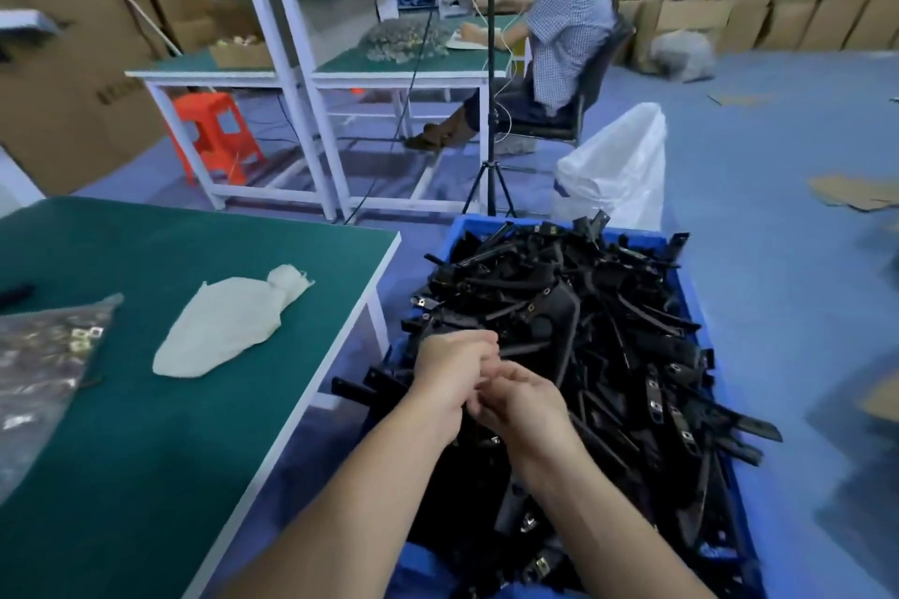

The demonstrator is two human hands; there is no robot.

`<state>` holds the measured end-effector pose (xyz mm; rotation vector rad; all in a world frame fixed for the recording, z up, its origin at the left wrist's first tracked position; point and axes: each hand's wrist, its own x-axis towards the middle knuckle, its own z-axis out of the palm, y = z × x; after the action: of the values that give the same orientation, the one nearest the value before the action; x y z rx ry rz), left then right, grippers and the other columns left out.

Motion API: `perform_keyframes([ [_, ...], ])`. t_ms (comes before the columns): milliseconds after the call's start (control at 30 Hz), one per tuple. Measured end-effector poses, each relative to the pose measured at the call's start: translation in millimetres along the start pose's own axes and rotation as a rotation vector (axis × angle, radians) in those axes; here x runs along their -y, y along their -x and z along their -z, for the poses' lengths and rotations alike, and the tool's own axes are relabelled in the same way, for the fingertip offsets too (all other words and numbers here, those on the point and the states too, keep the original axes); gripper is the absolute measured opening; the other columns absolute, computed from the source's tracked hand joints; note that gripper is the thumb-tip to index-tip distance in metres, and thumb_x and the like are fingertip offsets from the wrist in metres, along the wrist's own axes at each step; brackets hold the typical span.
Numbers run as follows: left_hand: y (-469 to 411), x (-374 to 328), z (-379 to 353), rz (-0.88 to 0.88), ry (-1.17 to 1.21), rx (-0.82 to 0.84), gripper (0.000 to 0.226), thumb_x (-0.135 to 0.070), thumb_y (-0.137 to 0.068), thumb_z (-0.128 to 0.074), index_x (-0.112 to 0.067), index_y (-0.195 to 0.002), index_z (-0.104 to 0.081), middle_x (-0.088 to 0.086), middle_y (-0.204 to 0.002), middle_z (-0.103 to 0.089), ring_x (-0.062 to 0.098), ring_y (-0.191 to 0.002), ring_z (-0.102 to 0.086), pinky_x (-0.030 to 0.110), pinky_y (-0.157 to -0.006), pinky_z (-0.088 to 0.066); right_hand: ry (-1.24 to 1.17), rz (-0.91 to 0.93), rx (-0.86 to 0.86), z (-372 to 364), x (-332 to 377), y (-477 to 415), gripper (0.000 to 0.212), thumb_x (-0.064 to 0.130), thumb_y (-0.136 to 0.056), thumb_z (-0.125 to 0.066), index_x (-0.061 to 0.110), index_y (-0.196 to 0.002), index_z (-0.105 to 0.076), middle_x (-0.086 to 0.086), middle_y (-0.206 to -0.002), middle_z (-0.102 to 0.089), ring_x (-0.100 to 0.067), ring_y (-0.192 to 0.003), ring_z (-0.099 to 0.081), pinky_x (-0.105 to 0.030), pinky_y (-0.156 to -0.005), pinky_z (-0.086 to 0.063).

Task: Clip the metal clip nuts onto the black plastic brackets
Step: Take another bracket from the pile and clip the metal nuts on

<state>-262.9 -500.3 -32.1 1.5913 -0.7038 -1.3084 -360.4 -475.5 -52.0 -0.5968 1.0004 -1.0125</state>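
Observation:
A blue bin on the floor is heaped with black plastic brackets, some with metal clip nuts fitted. Both my hands are above the bin's near left part, fingertips meeting. My left hand is curled around a dark bracket piece that shows between the two palms. My right hand has its fingers bent toward the left hand; what they pinch is hidden. A clear bag of loose metal clip nuts lies on the green table at the left.
A white cloth bag lies on the green table. Beyond the bin stand a white sack, a black tripod, white workbenches, an orange stool and a seated person. Cardboard boxes line the walls.

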Motion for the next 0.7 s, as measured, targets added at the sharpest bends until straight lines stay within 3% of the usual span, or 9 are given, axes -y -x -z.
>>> perform_keyframes([
  [133, 8.6, -32.6, 29.0, -0.205, 0.073, -0.196, 0.027, -0.002, -0.092, -0.061, -0.020, -0.082, -0.079, -0.002, -0.082, -0.080, 0.011, -0.075, -0.077, 0.025, -0.058, -0.056, 0.039, 0.058, 0.172, -55.5, 12.8, 5.3, 0.023, -0.007, -0.091, -0.051, 0.001, -0.104, -0.068, -0.016, -0.087, -0.066, -0.023, -0.078, -0.063, -0.029, -0.065, -0.053],
  [233, 20.5, -56.6, 74.4, -0.398, 0.123, -0.399, 0.031, 0.007, -0.088, -0.061, -0.020, -0.081, -0.074, 0.000, -0.080, -0.079, 0.010, -0.074, -0.077, 0.027, -0.065, -0.061, 0.000, 0.041, 0.251, -99.8, 22.4, 11.3, 0.021, -0.002, -0.094, -0.056, -0.001, -0.110, -0.069, -0.012, -0.082, -0.066, -0.017, -0.066, -0.060, -0.025, -0.058, -0.053],
  [300, 33.7, -66.1, 107.6, -0.482, 0.107, -0.465, 0.029, 0.006, -0.083, -0.067, -0.021, -0.078, -0.073, -0.002, -0.075, -0.078, 0.013, -0.072, -0.077, 0.033, -0.068, -0.062, -0.012, 0.042, 0.305, -129.3, 22.9, 19.7, 0.014, -0.002, -0.095, -0.056, -0.002, -0.101, -0.069, -0.008, -0.073, -0.068, -0.016, -0.060, -0.061, -0.025, -0.057, -0.054],
  [400, 61.2, -74.5, 161.6, -0.550, 0.049, -0.589, 0.018, -0.005, -0.074, -0.079, -0.021, -0.073, -0.072, -0.002, -0.068, -0.077, 0.018, -0.060, -0.074, 0.034, -0.055, -0.060, 0.050, 0.052, 0.429, -174.4, 14.4, 40.2, 0.014, -0.003, -0.095, -0.055, 0.002, -0.091, -0.067, -0.008, -0.071, -0.071, -0.016, -0.058, -0.065, -0.026, -0.060, -0.057],
  [500, 96.3, -80.1, 222.3, -0.614, 0.014, -0.819, 0.013, -0.016, -0.075, -0.082, -0.021, -0.072, -0.070, -0.005, -0.058, -0.072, 0.013, -0.044, -0.067, 0.021, -0.040, -0.047, 0.161, 0.071, 0.560, -221.6, -4.0, 69.9, 0.018, -0.007, -0.092, -0.053, 0.004, -0.087, -0.066, -0.011, -0.073, -0.070, -0.019, -0.058, -0.062, -0.025, -0.057, -0.055],
  [567, 120.1, -79.0, 264.4, -0.639, -0.010, -1.007, 0.015, -0.028, -0.081, -0.078, -0.022, -0.071, -0.068, -0.005, -0.054, -0.069, 0.012, -0.042, -0.065, 0.022, -0.043, -0.047, 0.218, 0.086, 0.652, -251.6, -20.9, 91.9, 0.020, -0.007, -0.092, -0.053, 0.007, -0.083, -0.064, -0.014, -0.073, -0.068, -0.021, -0.059, -0.061, -0.026, -0.056, -0.054],
  [633, 145.2, -72.2, 305.6, -0.642, -0.048, -1.167, 0.025, -0.039, -0.085, -0.071, -0.022, -0.068, -0.067, -0.006, -0.054, -0.066, 0.012, -0.051, -0.065, 0.026, -0.056, -0.051, 0.259, 0.092, 0.753, -281.3, -40.7, 113.5, 0.019, -0.006, -0.091, -0.055, 0.007, -0.082, -0.065, -0.014, -0.073, -0.068, -0.022, -0.060, -0.062, -0.027, -0.057, -0.054],
  [700, 171.6, -59.9, 341.9, -0.625, -0.083, -1.304, 0.034, -0.041, -0.086, -0.065, -0.018, -0.060, -0.062, -0.012, -0.048, -0.057, 0.003, -0.048, -0.053, 0.024, -0.057, -0.045, 0.291, 0.076, 0.841, -309.3, -61.3, 133.9, 0.016, -0.005, -0.092, -0.056, 0.007, -0.086, -0.064, -0.014, -0.074, -0.068, -0.021, -0.060, -0.063, -0.026, -0.057, -0.054],
])
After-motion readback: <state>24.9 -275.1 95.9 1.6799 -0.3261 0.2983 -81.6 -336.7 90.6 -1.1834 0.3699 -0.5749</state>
